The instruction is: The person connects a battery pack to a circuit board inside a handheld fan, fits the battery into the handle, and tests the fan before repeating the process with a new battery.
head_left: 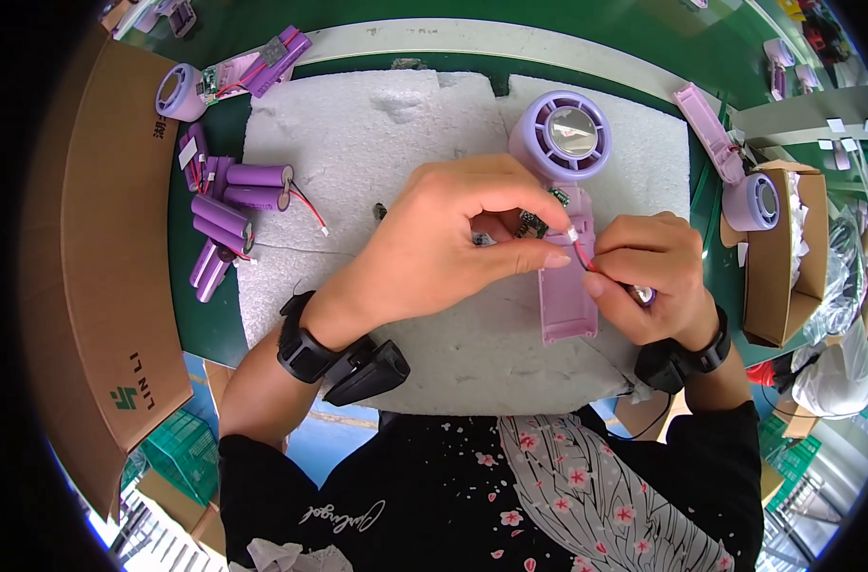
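Purple batteries (258,175) lie toward the table's (208,329) left edge. The left hand (444,234) curls its fingers at the circuit board (529,225) and white plug (573,233); I cannot tell which they pinch. Right of the table's middle lies the open fan handle (569,313). The right hand (651,267) pinches the wires (582,255) in its fingers, one battery (646,296) beneath; hard pulling could tear a wire loose.

Layout on the desk (202,329): foam sheet (377,133), centre; fan head (569,135) upon it, one o'clock; battery packs (222,217), nine o'clock, large carton (110,257) beyond; small carton (767,281), three o'clock.
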Demonstrator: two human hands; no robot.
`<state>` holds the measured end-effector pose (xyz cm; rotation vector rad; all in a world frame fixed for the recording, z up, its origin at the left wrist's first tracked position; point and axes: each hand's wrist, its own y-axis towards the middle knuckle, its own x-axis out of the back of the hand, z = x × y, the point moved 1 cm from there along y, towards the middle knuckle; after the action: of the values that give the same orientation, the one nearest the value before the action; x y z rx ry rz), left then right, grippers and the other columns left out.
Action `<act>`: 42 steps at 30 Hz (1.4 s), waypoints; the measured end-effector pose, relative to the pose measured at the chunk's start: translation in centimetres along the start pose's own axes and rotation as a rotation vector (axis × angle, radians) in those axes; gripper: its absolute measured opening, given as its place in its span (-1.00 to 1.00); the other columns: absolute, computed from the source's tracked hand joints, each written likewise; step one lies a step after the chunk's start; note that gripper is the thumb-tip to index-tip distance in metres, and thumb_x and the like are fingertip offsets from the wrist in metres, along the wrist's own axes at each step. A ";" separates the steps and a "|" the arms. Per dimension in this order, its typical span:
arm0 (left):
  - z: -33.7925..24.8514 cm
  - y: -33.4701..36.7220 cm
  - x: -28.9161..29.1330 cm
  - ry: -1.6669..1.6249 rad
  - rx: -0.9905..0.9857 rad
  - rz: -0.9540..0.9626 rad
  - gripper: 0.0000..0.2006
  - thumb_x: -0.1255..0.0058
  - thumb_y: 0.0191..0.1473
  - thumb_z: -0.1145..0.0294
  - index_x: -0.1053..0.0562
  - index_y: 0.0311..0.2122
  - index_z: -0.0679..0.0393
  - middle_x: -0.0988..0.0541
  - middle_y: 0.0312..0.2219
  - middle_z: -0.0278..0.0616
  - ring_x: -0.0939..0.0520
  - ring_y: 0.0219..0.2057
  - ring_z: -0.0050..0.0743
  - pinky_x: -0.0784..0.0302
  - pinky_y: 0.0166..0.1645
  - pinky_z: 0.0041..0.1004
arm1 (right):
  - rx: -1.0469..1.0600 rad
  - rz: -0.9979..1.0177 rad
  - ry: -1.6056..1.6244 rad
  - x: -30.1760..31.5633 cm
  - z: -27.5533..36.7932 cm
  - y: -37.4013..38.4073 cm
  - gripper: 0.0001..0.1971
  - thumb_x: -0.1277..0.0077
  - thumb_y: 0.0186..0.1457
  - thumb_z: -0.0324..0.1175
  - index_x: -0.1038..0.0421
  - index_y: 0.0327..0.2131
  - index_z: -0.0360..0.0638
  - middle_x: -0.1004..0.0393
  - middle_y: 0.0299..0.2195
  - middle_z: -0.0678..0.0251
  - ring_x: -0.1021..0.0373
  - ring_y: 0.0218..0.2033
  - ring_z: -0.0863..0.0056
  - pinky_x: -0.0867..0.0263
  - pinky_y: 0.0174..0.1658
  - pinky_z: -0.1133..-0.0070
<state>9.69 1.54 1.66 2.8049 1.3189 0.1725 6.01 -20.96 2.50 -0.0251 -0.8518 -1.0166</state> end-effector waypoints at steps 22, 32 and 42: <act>-0.1 -0.2 -0.1 -0.135 0.164 -0.033 -0.93 -0.14 0.07 0.65 -0.51 -0.30 0.37 -0.53 -0.38 -0.17 -0.60 -0.43 -0.53 -0.59 -0.35 -0.55 | 0.079 -0.201 -0.378 -1.6 0.9 0.2 -0.77 -0.30 -0.28 -0.53 -0.58 -0.41 -0.20 -0.47 -0.48 0.34 -0.41 -0.62 0.48 -0.27 -0.62 0.62; -0.1 0.2 1.1 -0.261 0.212 0.077 -0.75 -0.13 -0.05 0.81 -0.53 -0.22 0.32 -0.54 -0.29 -0.21 -0.60 -0.21 -0.48 -0.60 -0.15 -0.52 | -0.100 -0.042 -0.125 -0.4 0.9 0.1 -0.79 -0.28 -0.24 -0.58 -0.59 -0.40 -0.22 -0.44 -0.46 0.32 -0.41 -0.58 0.52 -0.27 -0.56 0.63; -0.1 0.1 0.8 -0.135 0.108 0.084 -0.66 -0.15 -0.09 0.83 -0.52 -0.16 0.27 -0.56 -0.23 -0.19 -0.60 -0.20 -0.51 -0.60 -0.11 -0.49 | -0.204 -0.044 -0.005 -0.6 0.7 0.2 -0.82 -0.24 -0.19 -0.62 -0.58 -0.40 -0.25 -0.44 -0.47 0.30 -0.39 -0.55 0.50 -0.24 -0.53 0.64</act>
<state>10.25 2.10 1.81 2.9025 1.2179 -0.0870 5.61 -20.12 2.68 -0.1824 -0.7531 -1.1420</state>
